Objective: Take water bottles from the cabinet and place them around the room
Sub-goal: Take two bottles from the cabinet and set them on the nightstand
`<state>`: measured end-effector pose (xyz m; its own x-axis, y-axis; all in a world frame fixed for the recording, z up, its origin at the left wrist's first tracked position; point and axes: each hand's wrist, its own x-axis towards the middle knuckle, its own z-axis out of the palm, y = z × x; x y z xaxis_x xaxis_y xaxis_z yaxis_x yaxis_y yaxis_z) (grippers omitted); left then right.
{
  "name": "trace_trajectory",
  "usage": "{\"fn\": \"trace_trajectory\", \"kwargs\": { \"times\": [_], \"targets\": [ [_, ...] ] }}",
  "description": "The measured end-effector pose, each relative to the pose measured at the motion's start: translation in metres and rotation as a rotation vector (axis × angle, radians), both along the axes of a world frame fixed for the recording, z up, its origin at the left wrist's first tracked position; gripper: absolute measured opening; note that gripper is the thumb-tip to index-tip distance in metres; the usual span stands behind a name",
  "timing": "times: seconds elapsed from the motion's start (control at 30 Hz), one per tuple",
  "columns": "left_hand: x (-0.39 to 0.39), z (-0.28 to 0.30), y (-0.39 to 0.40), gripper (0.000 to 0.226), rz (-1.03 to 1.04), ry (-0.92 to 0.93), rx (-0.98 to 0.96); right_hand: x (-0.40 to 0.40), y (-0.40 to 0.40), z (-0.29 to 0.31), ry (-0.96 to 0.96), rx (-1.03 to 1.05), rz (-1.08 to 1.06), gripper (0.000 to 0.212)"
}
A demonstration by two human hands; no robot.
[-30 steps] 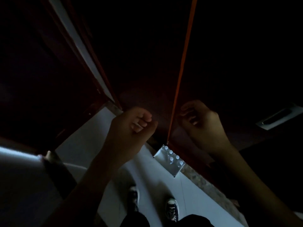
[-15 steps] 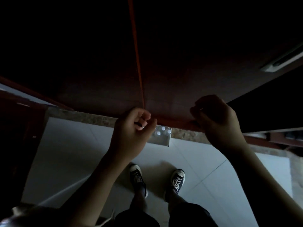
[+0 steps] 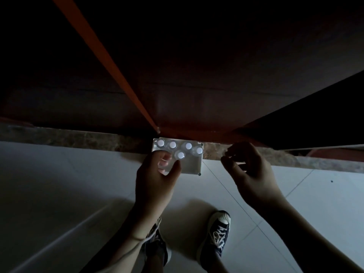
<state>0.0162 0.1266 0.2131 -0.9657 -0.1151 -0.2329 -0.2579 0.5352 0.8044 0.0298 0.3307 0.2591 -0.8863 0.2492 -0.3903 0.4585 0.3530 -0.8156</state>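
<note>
The view looks steeply down past a dark wooden cabinet (image 3: 197,66) that fills the upper half of the frame, with pale floor tiles (image 3: 59,184) below and a mottled stone plinth strip (image 3: 78,136) between them. An orange-lit door edge (image 3: 110,62) runs diagonally from upper left down to frame centre.

Left of centre, the left hand (image 3: 157,178) is half-curled with nothing in it, thumb and fingers apart, reaching towards the water bottles. The water bottles (image 3: 180,149) stand in a pale tray or carton (image 3: 194,164) at frame centre, on the floor against the plinth, directly below the cabinet. Five white caps show; whether the hand covers a sixth cannot be told. The hand overlaps the tray's near-left corner; contact with a bottle cannot be confirmed.

Right of centre, the right hand (image 3: 250,170) is loosely curled and empty, just beside the tray and apart from it. An open door panel (image 3: 315,115) stands dark at the right. Two dark laced shoes (image 3: 218,235) appear at the bottom.

Assessment: the step in hand is the first pick-up; no bottle is lifted yet. The next move likely calls for closing the left fingers around a bottle at the tray's near-left corner and drawing it straight up, clear of its neighbours.

Markings: no brand, label or writing is legible; the light is too low.
</note>
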Motion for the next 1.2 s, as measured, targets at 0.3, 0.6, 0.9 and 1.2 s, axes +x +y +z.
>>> {"fn": "trace_trajectory", "kwargs": {
  "times": [0.3, 0.6, 0.9, 1.2],
  "targets": [
    [0.018, -0.278, 0.021, 0.067, -0.101, -0.173, -0.071, -0.006, 0.009, -0.292, -0.148, 0.058, 0.019, 0.050],
    [-0.006, -0.432, 0.037, 0.064, -0.032, -0.017, -0.204, -0.036, 0.004, -0.457, -0.194, 0.119, 0.098, 0.071],
    [-0.006, -0.419, 0.043, 0.055, -0.055, -0.027, -0.237, -0.028, 0.002, -0.464, -0.131, 0.221, 0.163, 0.070],
    [-0.018, -0.243, 0.037, 0.051, -0.099, 0.167, -0.194, -0.028, 0.013, -0.300, -0.039, 0.007, 0.129, 0.059]
  ]
}}
